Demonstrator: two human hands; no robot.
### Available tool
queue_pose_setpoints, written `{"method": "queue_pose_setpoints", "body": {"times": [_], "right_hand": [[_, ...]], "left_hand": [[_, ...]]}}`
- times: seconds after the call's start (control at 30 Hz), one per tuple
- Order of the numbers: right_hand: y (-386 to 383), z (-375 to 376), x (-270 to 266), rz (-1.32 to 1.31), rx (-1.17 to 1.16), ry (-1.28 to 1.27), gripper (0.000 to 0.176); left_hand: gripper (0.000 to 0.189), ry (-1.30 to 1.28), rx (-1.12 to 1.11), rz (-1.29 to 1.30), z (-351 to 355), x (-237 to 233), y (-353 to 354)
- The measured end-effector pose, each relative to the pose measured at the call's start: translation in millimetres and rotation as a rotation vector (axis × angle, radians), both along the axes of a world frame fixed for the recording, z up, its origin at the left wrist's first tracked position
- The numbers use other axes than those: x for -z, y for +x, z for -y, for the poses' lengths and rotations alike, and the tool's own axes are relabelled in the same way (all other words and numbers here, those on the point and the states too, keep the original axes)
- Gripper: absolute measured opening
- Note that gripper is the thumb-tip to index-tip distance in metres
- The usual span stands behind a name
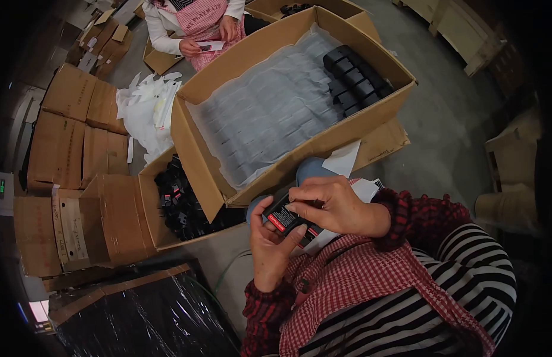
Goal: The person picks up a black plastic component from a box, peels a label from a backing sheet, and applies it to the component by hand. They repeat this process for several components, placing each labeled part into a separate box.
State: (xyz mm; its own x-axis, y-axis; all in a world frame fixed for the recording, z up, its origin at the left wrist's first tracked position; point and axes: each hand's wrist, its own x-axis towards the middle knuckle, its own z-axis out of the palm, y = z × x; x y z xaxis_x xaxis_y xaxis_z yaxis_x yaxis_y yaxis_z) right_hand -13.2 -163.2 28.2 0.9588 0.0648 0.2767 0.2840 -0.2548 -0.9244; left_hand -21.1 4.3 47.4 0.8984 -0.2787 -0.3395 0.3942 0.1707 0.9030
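Observation:
My left hand point(269, 253) is closed around a small black item with a black-and-red printed label point(280, 218), its thumb pressed on the near side. Over the same item, the fingers of my right hand point(341, 205) are pinched together at its upper edge. Whatever lies between those fingertips is hidden. White paper sheets point(345, 159) lie on my lap beside and under the right hand. Just beyond my hands is a large open carton point(294, 152), holding rows of parts under a translucent sheet point(264, 107) and black moulded parts point(354, 80) at its right end.
Left of my hands, a lower carton point(149, 196) holds many black pieces point(180, 199), some with red labels. Stacked cartons point(64, 149) and a film-wrapped black stack point(151, 315) stand at left. White plastic scraps point(146, 107) lie near a co-worker point(195, 27) holding a small printed sheet.

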Motion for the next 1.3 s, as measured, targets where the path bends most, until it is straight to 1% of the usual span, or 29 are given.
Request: {"method": "queue_pose_setpoints", "body": {"times": [0.07, 0.2, 0.27, 0.3, 0.37, 0.5, 0.57, 0.7, 0.77, 0.8, 0.83, 0.9, 0.93, 1.0, 1.07, 1.1, 1.17, 1.23, 1.3], "right_hand": [[-1, 0, 0, 0.035, -0.016, -0.048, 0.015], [-2, -2, 4, 0.053, 0.014, -0.038, 0.016], [-2, -1, 5, 0.059, 0.019, -0.045, 0.017], [-2, -1, 6, 0.059, 0.022, -0.043, 0.017], [0, 1, 9, 0.1, 0.016, -0.086, 0.018], [2, 4, 12, 0.12, 0.004, -0.103, 0.021], [3, 6, 8, 0.035, -0.004, -0.086, 0.025], [9, 21, 1, -0.018, -0.01, -0.135, 0.025], [17, 37, 1, -0.073, 0.073, -0.624, 0.029], [26, 49, 15, -0.042, 0.13, -0.61, 0.035], [31, 55, 11, -0.04, 0.131, -0.615, 0.035], [36, 63, 3, -0.26, -0.002, -0.381, 0.04], [33, 55, 11, -0.261, 0.0, -0.382, 0.04], [26, 27, 36, -0.088, -0.232, 0.112, 0.042], [22, 14, 38, -0.108, -0.307, 0.008, 0.043], [22, 11, 38, -0.153, -0.305, 0.005, 0.042], [24, 6, 55, -0.144, -0.302, 0.045, 0.042], [26, 1, 60, -0.134, -0.309, 0.09, 0.042], [25, -2, 59, -0.084, -0.216, 0.067, 0.039]], "left_hand": [[0.073, -0.014, -0.029, -0.005, 0, 0, -1], [0.069, -0.018, -0.016, 0.031, -1, 6, -2], [0.058, -0.035, -0.038, 0.04, 0, 8, -2], [0.058, -0.033, -0.035, 0.04, -1, 10, -2], [0.047, -0.057, -0.068, 0.05, -1, 16, -1], [0.043, -0.068, -0.085, 0.059, 2, 19, 0], [0.039, -0.03, -0.088, 0.07, 2, 19, 0], [0.04, 0.06, -0.081, 0.146, 2, 30, -2], [0.041, 0.144, -0.12, 0.172, 4, 32, -3], [0.041, 0.142, -0.12, 0.171, 2, 28, -1], [0.042, 0.125, -0.129, 0.151, 1, 21, 1], [0.042, 0.107, -0.143, 0.127, 0, 20, 1], [0.042, 0.12, -0.111, 0.119, 1, 22, 0], [0.041, 0.131, -0.068, 0.118, 4, 23, 3], [0.044, 0.053, -0.088, 0.091, 6, 25, 3], [0.044, 0.051, -0.086, 0.088, 3, 26, 4], [0.051, 0.053, -0.023, 0.035, -8, 26, 7], [0.054, 0.025, -0.018, 0.026, -10, 27, 7], [0.057, -0.004, -0.014, 0.015, -11, 28, 9]]}}
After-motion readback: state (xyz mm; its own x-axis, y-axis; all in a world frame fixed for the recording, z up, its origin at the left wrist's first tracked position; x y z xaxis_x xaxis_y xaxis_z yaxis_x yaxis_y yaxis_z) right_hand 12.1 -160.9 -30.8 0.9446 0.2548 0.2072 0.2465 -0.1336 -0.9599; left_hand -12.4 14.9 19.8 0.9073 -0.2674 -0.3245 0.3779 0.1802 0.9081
